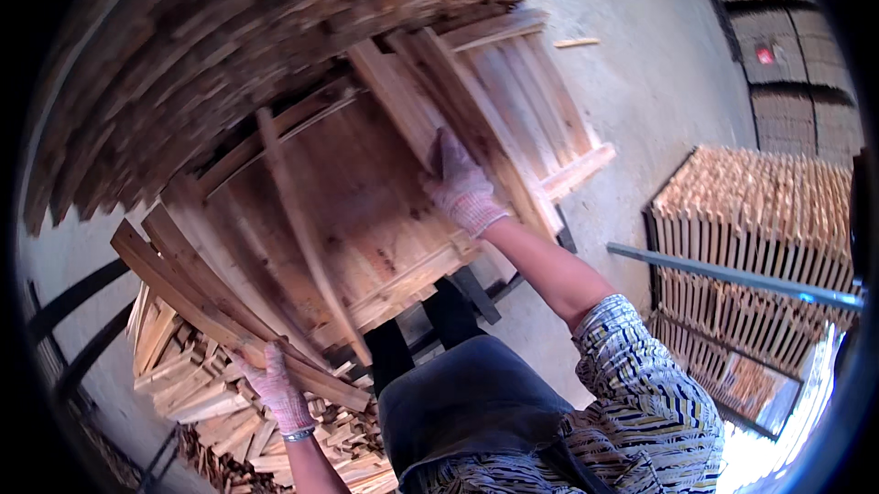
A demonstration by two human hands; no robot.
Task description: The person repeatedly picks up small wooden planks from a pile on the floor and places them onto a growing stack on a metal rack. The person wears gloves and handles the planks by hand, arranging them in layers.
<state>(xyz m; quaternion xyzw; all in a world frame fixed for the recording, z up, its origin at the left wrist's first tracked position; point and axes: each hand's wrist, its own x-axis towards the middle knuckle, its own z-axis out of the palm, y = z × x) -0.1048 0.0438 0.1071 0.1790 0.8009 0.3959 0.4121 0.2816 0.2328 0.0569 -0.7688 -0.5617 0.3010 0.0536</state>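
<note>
My left hand [275, 390], in a pale knitted glove, grips the near end of a long wooden slat [183, 291] at the left side of a wooden work surface [352, 192]. Another slat runs close beside it. Further right and farther off, my gloved right hand [461, 184] is closed round a wooden slat [394, 96]; its fingertips are partly hidden against the wood. A longer slat [494, 123] lies just right of that hand. One thin slat [307, 228] crosses the surface at a slant between my hands.
A high stack of wooden pieces [201, 64] rises at the far side. Loose offcuts [220, 412] are heaped below my left hand. At the right stand a bundled stack of slats [760, 219] and a grey metal bar [732, 275]. A small stick [577, 42] lies on the concrete floor.
</note>
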